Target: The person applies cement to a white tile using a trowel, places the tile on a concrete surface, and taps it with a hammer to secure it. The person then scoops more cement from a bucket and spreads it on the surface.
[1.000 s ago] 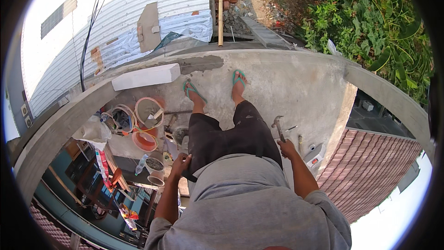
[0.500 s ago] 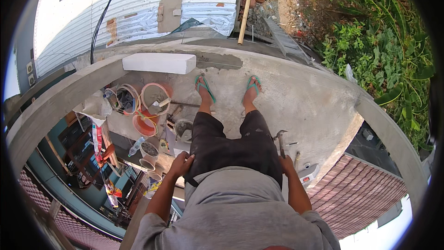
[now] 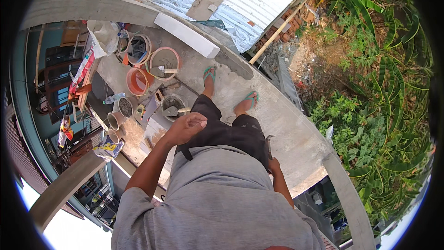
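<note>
A worker's right hand (image 3: 274,166) grasps a hammer (image 3: 269,147) just right of the black shorts (image 3: 229,133), seemingly for easy carrying, while the left hand (image 3: 186,128), loosely curled and apparently empty, hangs over their left side.

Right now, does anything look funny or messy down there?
A little. A clear plastic bottle lies on its side near the orange bucket, perhaps dropped. A dark patch beside the white block looks odd against the paler concrete; maybe damp mortar. I can't see any clear spill.
</note>
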{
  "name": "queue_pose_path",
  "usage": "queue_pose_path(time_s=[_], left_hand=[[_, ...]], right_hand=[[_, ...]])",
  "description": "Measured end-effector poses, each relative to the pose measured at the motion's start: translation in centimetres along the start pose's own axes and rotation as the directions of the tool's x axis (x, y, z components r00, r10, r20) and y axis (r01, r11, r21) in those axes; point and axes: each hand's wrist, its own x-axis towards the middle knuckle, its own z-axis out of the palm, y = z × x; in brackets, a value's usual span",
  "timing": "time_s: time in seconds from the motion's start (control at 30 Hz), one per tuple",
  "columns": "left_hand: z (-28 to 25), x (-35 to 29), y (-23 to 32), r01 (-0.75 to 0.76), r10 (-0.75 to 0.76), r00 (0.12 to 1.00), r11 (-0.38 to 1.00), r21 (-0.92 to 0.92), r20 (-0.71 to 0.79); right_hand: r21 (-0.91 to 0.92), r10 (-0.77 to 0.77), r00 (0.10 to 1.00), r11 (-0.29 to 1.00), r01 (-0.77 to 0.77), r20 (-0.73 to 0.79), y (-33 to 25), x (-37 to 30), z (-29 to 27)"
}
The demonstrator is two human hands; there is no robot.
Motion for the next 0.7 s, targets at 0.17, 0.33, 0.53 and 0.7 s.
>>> queue_pose_path(time_s=[0.17, 0.33, 0.53, 0.7], left_hand=[[4.0, -8.9, 11.9, -0.677, 0.740, 0.672, 0.626, -0.387, 0.021], [7.3, -14.6, 18.3, -0.703, 0.981, 0.152, 0.021, -0.710, -0.122], [11.6, -18.8, 17.1, -0.614, 0.904, -0.120, -0.392, -0.685, -0.410], [12.1, -22.9, 11.9, -0.611, 0.974, -0.091, -0.220, -0.760, -0.209]], right_hand=[[-0.242, -0.025, 1.000, 0.970, 0.022, -0.011, -4.1, -1.6, -6.9], [-0.389, -0.043, 0.999, 0.921, 0.028, -0.030, -5.0, 1.1, -10.3], [-0.522, -0.190, 0.981, 0.842, 0.138, -0.046, -6.2, 2.2, -12.0], [-0.607, -0.321, 0.944, 0.767, 0.208, -0.081, -3.8, 4.6, -12.9]])
